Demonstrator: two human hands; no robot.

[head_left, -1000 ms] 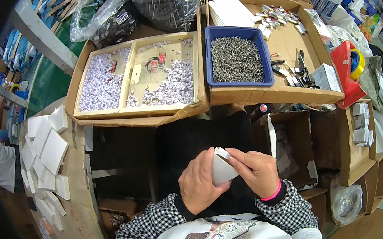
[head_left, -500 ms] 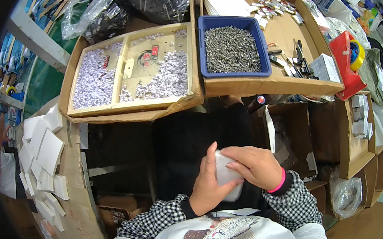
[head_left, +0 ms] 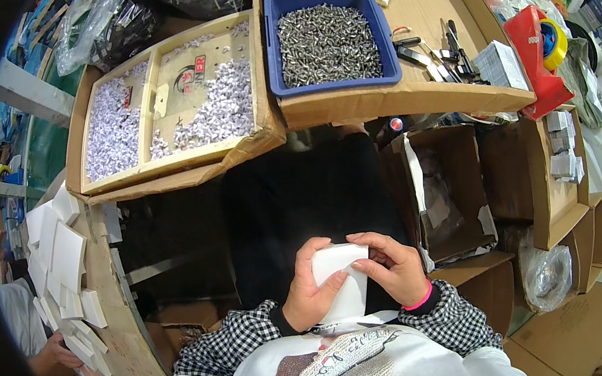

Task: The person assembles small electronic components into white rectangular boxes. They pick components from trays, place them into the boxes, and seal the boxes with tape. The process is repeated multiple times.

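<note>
Right in front of the wearer's body, above the lap, a flat white packet (head_left: 352,299) is held up in both hands, its upper edge tilted slightly. The left hand (head_left: 309,288) has its grip clamped on the packet, thumb across the near face and fingers around the left edge. The right hand (head_left: 396,269) pinches the upper right corner, its grip closed there between thumb and fingers. A pink band (head_left: 420,299) circles the right wrist, just above a black-and-white checked sleeve (head_left: 454,319). Dark cloth (head_left: 292,202) lies beyond the hands.

Farther out, to the left of centre, a two-part wooden tray (head_left: 148,113) sits in a cardboard box and carries small pale pieces (head_left: 113,136). Beside it, a blue bin (head_left: 337,87) is filled with small metal parts (head_left: 330,45). To the bin's right are dark-handled tools (head_left: 453,52) and a red tape dispenser (head_left: 527,44) with a yellow roll (head_left: 556,45). At the far left, flat white boxes (head_left: 67,257) overlap on a table (head_left: 117,308), and another person's hand (head_left: 58,359) is near the lower ones.
</note>
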